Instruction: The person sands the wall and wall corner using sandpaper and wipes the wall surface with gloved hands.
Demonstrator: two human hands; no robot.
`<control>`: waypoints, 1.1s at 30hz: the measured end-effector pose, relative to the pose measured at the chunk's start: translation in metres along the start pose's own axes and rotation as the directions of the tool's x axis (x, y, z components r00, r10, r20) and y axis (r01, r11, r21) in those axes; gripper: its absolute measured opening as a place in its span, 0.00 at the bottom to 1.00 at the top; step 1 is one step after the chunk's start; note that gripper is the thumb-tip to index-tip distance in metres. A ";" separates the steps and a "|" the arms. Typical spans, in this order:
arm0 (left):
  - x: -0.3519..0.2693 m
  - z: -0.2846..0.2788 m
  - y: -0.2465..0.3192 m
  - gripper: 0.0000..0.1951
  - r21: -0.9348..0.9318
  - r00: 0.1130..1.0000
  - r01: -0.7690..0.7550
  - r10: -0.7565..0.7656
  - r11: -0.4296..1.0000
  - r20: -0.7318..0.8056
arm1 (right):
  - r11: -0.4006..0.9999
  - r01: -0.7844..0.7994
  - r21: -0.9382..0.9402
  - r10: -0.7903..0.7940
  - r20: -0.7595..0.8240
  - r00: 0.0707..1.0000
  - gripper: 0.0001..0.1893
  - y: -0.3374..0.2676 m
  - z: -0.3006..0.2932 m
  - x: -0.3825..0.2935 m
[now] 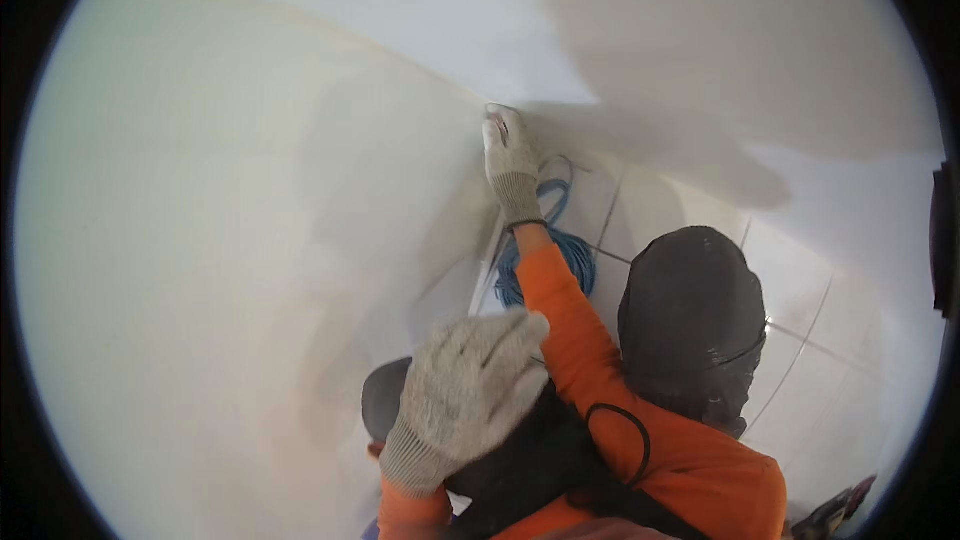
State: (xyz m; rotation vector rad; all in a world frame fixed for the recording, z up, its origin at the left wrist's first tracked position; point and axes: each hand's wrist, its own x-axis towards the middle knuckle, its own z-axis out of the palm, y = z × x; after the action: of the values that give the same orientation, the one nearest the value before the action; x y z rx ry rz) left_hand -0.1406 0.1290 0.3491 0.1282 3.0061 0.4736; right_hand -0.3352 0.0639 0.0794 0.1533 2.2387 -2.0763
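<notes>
My right hand (510,146), in a pale knit glove, reaches into the corner where two white walls meet. Its fingertips are at the corner line; whether they pinch anything is too small to tell. Below that wrist, a coil of blue cable (577,262) lies on the tiled floor, partly covered by my orange sleeve (559,300). A loop of the cable rises beside the glove. Closer to me is my left hand (469,390), also gloved, back upward and fingers bent to the right. Its palm is hidden, so I cannot see whether it holds something.
White walls (187,240) stand close on the left and ahead. White floor tiles (787,300) extend to the right. A dark rounded covering (694,315), perhaps over a knee, is right of my arm. A dark, reddish-tipped object (836,510) shows at lower right.
</notes>
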 end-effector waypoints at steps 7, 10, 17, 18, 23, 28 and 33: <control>-0.029 -0.036 -0.004 0.26 -0.203 0.994 -0.004 0.026 0.979 0.110 | 0.977 0.100 0.190 -0.067 -0.171 0.983 0.24 0.027 0.029 -0.004; -0.055 -0.022 0.015 0.25 -0.024 0.982 0.121 -0.116 0.992 0.150 | 0.958 0.030 0.284 -0.012 -0.064 0.998 0.24 0.012 0.030 -0.033; -0.058 -0.014 -0.022 0.26 -0.050 0.994 -0.013 0.018 0.999 0.111 | 0.979 0.074 0.188 -0.072 -0.016 0.997 0.23 0.044 0.023 -0.021; -0.059 -0.015 -0.029 0.26 -0.090 0.992 -0.062 0.072 0.994 0.108 | 0.983 0.097 0.154 -0.089 -0.060 0.994 0.23 0.047 0.025 -0.022; -0.073 -0.015 -0.040 0.26 -0.107 0.987 -0.095 0.108 0.990 0.119 | 0.985 0.138 -0.105 -0.139 -0.010 0.990 0.23 0.033 0.028 -0.023; -0.078 -0.016 -0.042 0.26 -0.116 0.985 -0.140 0.151 0.983 0.088 | 0.969 0.242 -0.039 -0.245 -0.211 0.946 0.26 0.025 0.023 -0.015; -0.092 -0.012 -0.034 0.26 -0.100 0.990 -0.098 0.108 0.990 0.096 | 0.990 0.063 -0.123 -0.066 -0.020 0.998 0.28 0.038 0.022 -0.027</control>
State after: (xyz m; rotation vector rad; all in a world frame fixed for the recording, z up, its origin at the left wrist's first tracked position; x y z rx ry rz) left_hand -0.0530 0.0839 0.3569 0.2922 2.8822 0.5998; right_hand -0.3035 0.0446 0.0435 0.0999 2.4080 -1.9701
